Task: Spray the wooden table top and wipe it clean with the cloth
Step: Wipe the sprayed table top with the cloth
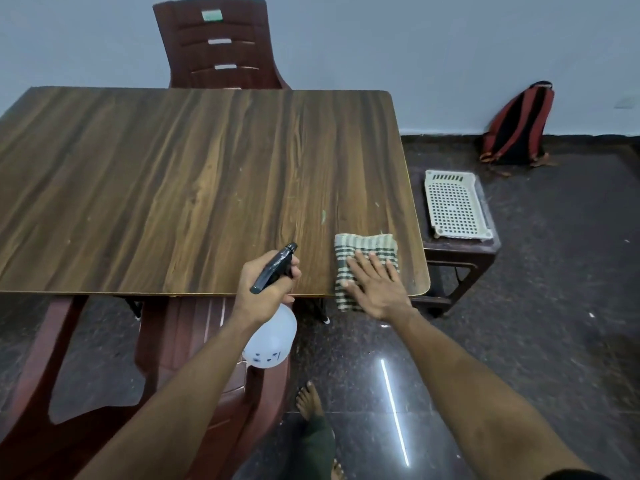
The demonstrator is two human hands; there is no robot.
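While my left hand holds the spray bottle at the near edge of the surface, its grip is closed round the bottle's neck, with the black trigger head slanting up and away over the wood. The bottle's round, translucent white body hangs below the edge, with small dark marks on its lower part. The wooden top is brown with dark streaked grain and a few pale flecks toward its right side.

To the right of the bottle, the cloth lies folded at the near right corner of the surface, checked in dark green and cream, one end drooping over the near edge. My right hand rests flat on it, fingers straight and spread, grip open, palm down, with the forearm reaching in from lower right.

A dark red plastic chair stands at the far side against the pale wall. Another red chair sits tucked under the near edge, directly below my left forearm. Further right, a low dark stool stands just beside the table and carries a white perforated tray. Beyond it, a red and black backpack leans against the wall on the dark speckled floor. My bare foot shows on the floor between my arms.
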